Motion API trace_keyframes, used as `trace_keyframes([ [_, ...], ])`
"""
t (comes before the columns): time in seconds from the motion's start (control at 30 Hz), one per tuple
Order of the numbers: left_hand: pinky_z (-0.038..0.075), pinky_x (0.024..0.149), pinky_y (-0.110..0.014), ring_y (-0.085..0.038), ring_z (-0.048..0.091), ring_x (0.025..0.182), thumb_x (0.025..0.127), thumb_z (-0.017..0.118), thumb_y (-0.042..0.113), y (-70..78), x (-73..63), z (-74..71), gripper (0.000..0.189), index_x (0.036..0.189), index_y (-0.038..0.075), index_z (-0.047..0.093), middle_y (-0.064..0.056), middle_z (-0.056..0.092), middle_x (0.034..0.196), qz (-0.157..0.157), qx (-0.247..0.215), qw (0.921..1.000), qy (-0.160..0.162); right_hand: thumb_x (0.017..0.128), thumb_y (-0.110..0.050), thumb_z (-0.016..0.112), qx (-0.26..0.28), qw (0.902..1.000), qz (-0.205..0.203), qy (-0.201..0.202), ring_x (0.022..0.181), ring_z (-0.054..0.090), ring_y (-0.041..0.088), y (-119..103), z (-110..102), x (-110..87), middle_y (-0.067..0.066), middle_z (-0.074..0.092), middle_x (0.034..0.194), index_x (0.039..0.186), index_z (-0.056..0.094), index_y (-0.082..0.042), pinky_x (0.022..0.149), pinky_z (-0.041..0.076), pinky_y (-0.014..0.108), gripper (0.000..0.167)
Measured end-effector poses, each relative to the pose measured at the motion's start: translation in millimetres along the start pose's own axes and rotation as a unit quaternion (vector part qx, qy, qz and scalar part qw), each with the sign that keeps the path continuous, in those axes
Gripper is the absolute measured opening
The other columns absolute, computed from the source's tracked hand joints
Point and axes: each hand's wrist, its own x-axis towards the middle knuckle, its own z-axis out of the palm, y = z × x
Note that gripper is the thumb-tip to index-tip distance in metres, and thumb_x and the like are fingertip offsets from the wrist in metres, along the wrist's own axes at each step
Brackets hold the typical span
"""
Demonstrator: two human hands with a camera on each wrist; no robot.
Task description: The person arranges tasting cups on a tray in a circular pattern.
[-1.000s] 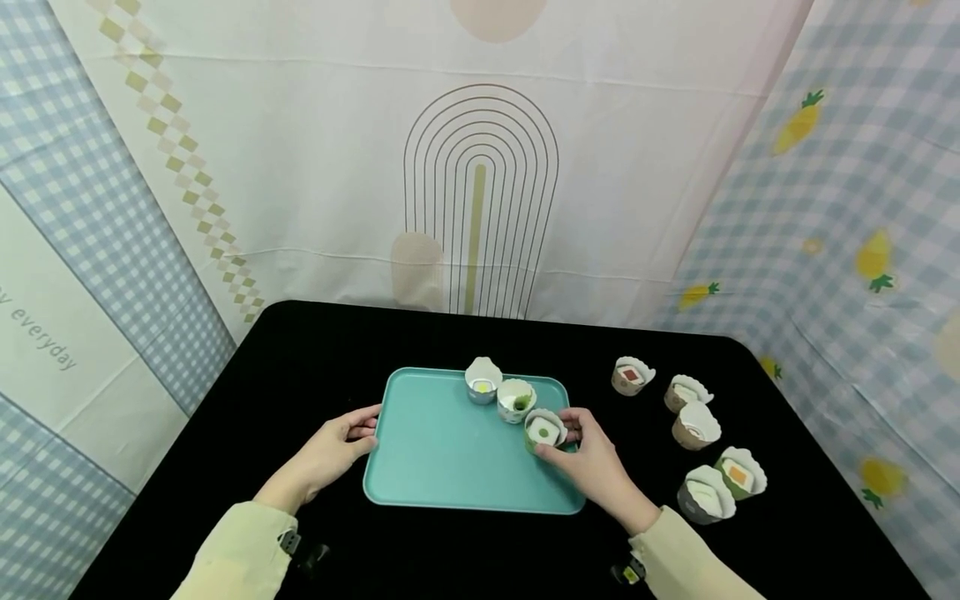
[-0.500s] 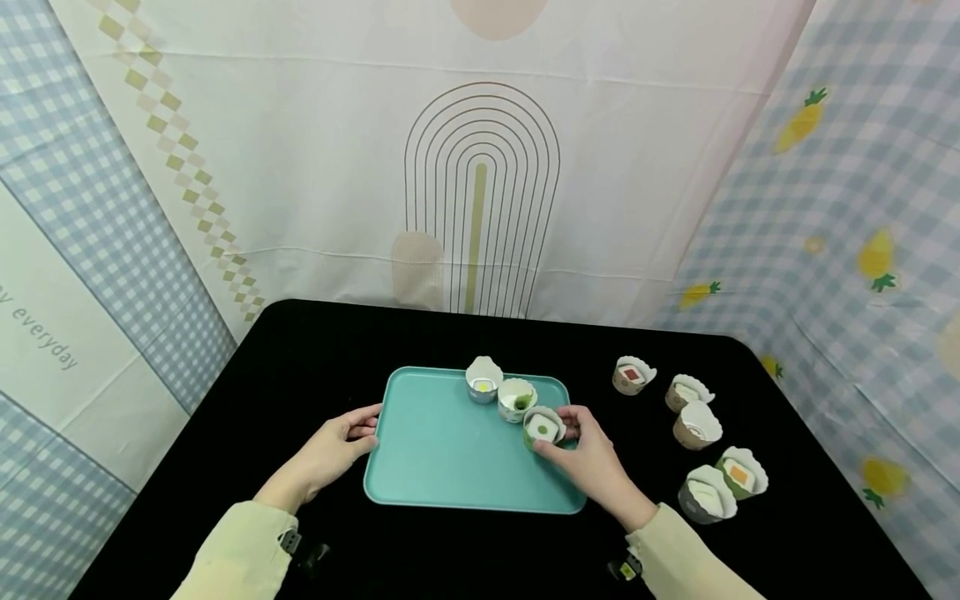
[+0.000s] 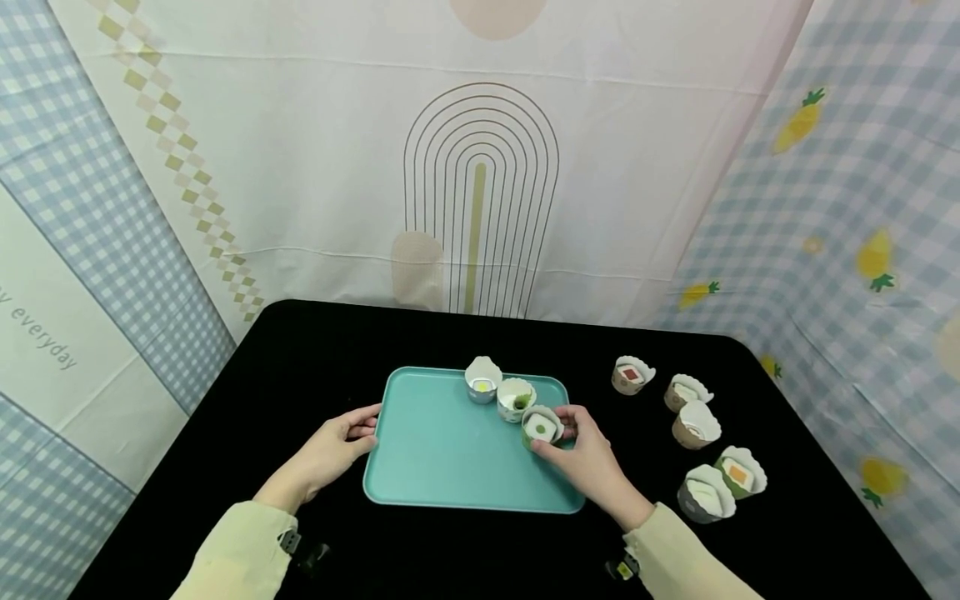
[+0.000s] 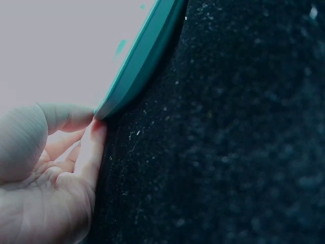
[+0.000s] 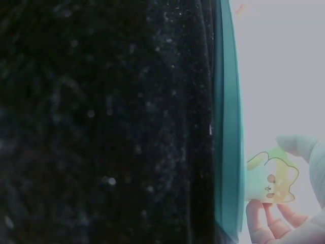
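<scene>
A teal tray point(image 3: 457, 467) lies on the black table. My left hand point(image 3: 330, 454) pinches its left edge; in the left wrist view the thumb and fingers point(image 4: 91, 147) meet at the rim. My right hand point(image 3: 588, 458) holds a green paper baking cup point(image 3: 542, 427) by its sides, over the tray's right part. Inside that cup sits a white square piece with a green dot. The right wrist view shows a cartoon animal on the cup's wall point(image 5: 271, 180). Close behind it on the tray stand a patterned paper cup point(image 3: 508, 408) with a green bit inside and a grey-blue paper cup point(image 3: 482, 385).
On the table right of the tray stand several more filled paper cups: one with a red-brown square point(image 3: 630, 377), two brown ones, a green one with an orange square point(image 3: 741, 473) and a grey one point(image 3: 705, 496). A printed curtain point(image 3: 315, 167) hangs behind the table.
My right hand has shifted slightly left with the green paper baking cup, close to the patterned cup. The left hand and tray have stayed in place.
</scene>
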Motion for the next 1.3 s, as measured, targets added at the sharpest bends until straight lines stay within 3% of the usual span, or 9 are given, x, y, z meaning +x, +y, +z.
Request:
trace_keyframes([
  [1.07,0.044,0.097,-0.045,-0.02,0.052,0.112,0.098,0.058,0.013,0.4,0.2,0.3,0.053,0.148,0.018,0.041,-0.006,0.052,0.126,-0.002,0.008,1.0,0.0,0.081,-0.034,0.08,0.002,0.9999,-0.011,-0.004,0.094,0.052,0.019,-1.7,5.9,-2.2,0.007,0.054,0.113,0.127,0.05,-0.009,0.07,0.049,0.033,0.061],
  [1.3,0.044,0.096,-0.045,-0.02,0.052,0.112,0.098,0.059,0.014,0.0,0.5,-0.3,0.053,0.148,0.019,0.041,-0.005,0.053,0.125,-0.003,0.007,1.0,0.0,0.081,-0.039,0.079,0.017,0.9996,-0.015,-0.014,0.101,0.053,0.021,-2.1,-3.4,-7.3,0.007,0.054,0.118,0.131,0.049,-0.012,0.078,0.05,0.036,0.065],
])
